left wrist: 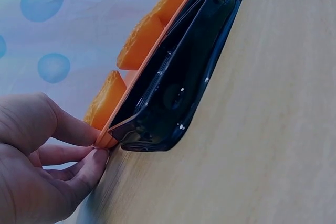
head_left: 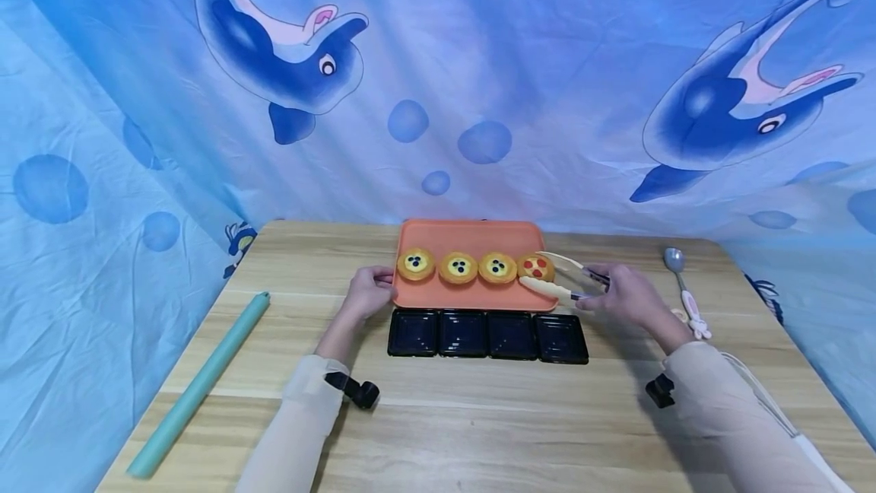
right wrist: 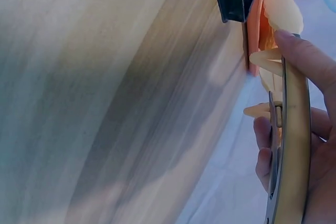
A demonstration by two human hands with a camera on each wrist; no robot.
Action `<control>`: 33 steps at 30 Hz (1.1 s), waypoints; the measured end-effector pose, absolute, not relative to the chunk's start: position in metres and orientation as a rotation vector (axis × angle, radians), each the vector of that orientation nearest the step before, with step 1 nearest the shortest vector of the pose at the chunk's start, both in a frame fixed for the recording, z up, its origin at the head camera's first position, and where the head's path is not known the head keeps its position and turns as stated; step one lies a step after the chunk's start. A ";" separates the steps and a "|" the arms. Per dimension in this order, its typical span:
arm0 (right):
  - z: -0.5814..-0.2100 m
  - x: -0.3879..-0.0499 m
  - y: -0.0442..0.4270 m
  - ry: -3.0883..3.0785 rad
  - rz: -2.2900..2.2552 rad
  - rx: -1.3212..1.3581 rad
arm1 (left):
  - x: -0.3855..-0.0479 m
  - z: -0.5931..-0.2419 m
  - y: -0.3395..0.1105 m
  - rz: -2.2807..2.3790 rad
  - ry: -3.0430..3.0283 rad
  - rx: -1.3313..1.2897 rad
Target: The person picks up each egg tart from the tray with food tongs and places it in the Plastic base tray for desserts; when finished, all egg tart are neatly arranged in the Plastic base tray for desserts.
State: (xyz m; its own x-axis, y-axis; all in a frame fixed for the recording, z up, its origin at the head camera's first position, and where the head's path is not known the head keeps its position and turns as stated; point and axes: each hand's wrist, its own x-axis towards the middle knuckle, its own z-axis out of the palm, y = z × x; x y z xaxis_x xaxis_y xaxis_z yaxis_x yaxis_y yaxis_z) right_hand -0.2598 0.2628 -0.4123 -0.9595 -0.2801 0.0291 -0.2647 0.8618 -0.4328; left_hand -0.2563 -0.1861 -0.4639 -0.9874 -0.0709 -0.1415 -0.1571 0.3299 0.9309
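Note:
An orange tray [head_left: 472, 234] holds a row of round tarts; three have dark berries, and the rightmost tart [head_left: 536, 268] has red pieces. My left hand [head_left: 369, 293] pinches the tray's left edge; in the left wrist view the hand [left wrist: 52, 156] has thumb and fingers on the tray's corner. My right hand [head_left: 626, 297] grips tongs [head_left: 547, 287] with cream tips, which stand spread on either side of the red-topped tart. In the right wrist view the hand [right wrist: 320, 124] is wrapped round the tongs' handle [right wrist: 295, 145].
Several black square trays [head_left: 463, 333] stand in a row along the orange tray's near side. A green rod [head_left: 201, 386] lies at the left. To the right are a spoon [head_left: 684, 291] with a rabbit handle and a whisk [head_left: 769, 405], partly behind my right sleeve.

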 end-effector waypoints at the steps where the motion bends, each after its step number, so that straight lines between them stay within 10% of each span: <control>1: -0.411 -0.259 0.263 2.996 -0.695 -0.446 | -0.256 -0.464 -0.186 1.763 2.503 -0.215; 33: -0.364 -0.196 0.290 3.024 -0.810 -0.527 | -0.255 -0.464 -0.187 1.803 2.471 -0.208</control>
State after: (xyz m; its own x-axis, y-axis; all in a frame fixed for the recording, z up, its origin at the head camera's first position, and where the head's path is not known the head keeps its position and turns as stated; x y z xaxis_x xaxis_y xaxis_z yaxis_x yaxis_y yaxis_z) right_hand -0.1965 0.2905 -0.3638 -0.9443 -0.3079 0.1160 -0.3247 0.8147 -0.4804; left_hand -0.2552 -0.1865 -0.4642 -0.9880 -0.0648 -0.1403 -0.1533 0.3002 0.9415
